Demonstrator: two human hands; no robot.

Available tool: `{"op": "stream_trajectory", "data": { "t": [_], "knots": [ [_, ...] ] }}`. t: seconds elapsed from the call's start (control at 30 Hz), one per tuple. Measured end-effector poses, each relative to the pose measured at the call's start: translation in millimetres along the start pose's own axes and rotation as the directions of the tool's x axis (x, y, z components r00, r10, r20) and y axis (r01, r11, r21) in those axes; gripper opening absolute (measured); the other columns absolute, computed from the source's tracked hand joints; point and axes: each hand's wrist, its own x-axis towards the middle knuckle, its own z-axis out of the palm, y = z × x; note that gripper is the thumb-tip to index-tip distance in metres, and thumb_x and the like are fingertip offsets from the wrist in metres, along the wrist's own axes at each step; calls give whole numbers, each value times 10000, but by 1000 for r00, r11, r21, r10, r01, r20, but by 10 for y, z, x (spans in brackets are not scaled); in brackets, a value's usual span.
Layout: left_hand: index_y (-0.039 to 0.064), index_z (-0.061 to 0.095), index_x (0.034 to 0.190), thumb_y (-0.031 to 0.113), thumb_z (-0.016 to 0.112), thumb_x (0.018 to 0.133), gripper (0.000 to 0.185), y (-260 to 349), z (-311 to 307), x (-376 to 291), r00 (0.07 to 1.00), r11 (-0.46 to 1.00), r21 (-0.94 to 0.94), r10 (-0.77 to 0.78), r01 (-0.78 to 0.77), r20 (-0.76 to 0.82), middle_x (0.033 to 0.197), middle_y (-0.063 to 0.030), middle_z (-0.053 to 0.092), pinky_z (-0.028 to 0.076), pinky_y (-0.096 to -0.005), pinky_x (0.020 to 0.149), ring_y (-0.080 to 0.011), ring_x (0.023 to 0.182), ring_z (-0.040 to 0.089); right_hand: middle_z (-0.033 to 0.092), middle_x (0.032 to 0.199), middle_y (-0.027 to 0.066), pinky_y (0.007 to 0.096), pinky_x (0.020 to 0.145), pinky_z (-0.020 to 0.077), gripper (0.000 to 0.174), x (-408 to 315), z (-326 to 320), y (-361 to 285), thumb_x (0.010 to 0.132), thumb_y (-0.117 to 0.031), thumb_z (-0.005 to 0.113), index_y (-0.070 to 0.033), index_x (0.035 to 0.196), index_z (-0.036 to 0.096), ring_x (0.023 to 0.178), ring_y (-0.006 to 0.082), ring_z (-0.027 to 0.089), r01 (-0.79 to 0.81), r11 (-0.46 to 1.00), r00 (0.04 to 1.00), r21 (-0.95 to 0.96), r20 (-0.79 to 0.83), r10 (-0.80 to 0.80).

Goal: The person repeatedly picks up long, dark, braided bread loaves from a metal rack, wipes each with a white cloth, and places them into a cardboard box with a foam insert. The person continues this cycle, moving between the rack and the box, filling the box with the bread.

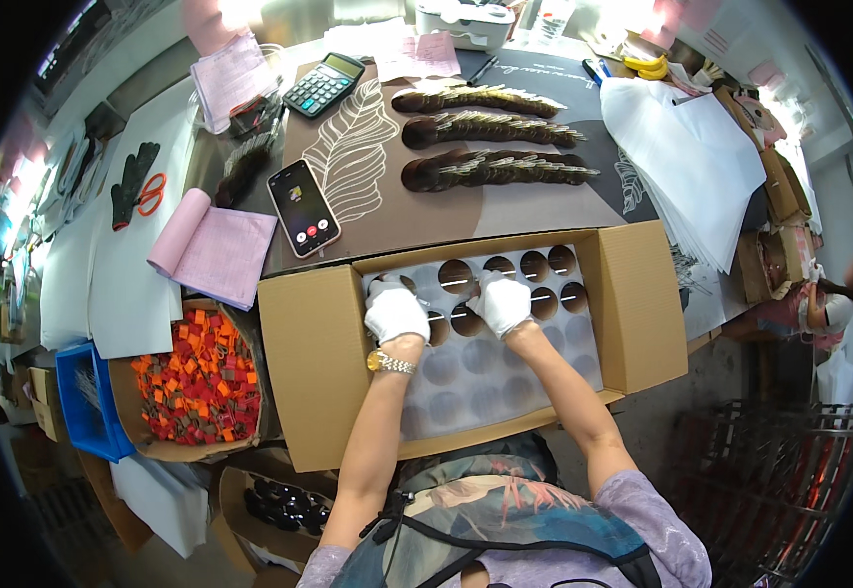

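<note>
An open cardboard box (474, 435) stands before me, lined with a translucent whitish sheet (489, 397) showing round outlines. Dark brown lens-like discs (544, 303), each crossed by a pale strip, lie in rows in its far half. My left hand (397, 312), in a white glove, is over the discs at the box's left side; its fingers hide part of them. My right hand (503, 301), also gloved, reaches among the discs near the middle, fingers curled downward. Whether either hand grips a disc is hidden. Beyond the box lie three rows of overlapping brown discs (496, 170) with pale strips.
A phone (304, 209), calculator (325, 84) and pink pad (224, 250) lie on the table. Left of the box are a carton of red and orange tags (202, 382) and a blue bin (88, 404). White sheets (680, 147) lie right. Another person (812, 309) is at far right.
</note>
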Motion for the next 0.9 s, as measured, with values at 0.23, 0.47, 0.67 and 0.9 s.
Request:
{"op": "stream_trajectory", "data": {
  "t": [0.23,0.47,0.67,0.9],
  "knots": [
    [88,679,950,197,717,821,173,-37,70,130,996,996,-21,84,-85,-20,1011,-167,658,600,-391,717,-307,858,709,721,863,156,426,693,569,366,-540,-464,702,828,-423,735,-67,902,702,797,321,719,-268,962,963,-58,-34,266],
    [18,631,1025,244,731,802,333,322,-8,-94,975,918,-342,220,-201,17,1011,-192,651,562,-456,747,-366,905,664,725,870,141,439,715,573,124,-719,-436,1137,820,-195,662,-96,859,726,800,344,714,-262,956,962,-132,46,269],
    [58,580,1193,292,495,1020,303,593,243,-766,704,-445,-546,448,710,551,1163,-131,660,578,-471,882,-320,1018,675,691,943,171,447,805,535,449,-985,-923,1036,889,-497,650,-49,906,685,917,334,677,-205,977,954,60,233,186],
    [70,566,1265,354,471,1016,390,638,534,-1367,542,-528,-165,722,833,431,1154,-122,670,586,-452,787,-304,975,667,718,848,126,419,714,552,235,-1390,-1147,541,863,-336,653,-126,912,747,791,317,694,4,969,948,247,306,-82]
  ]
}}
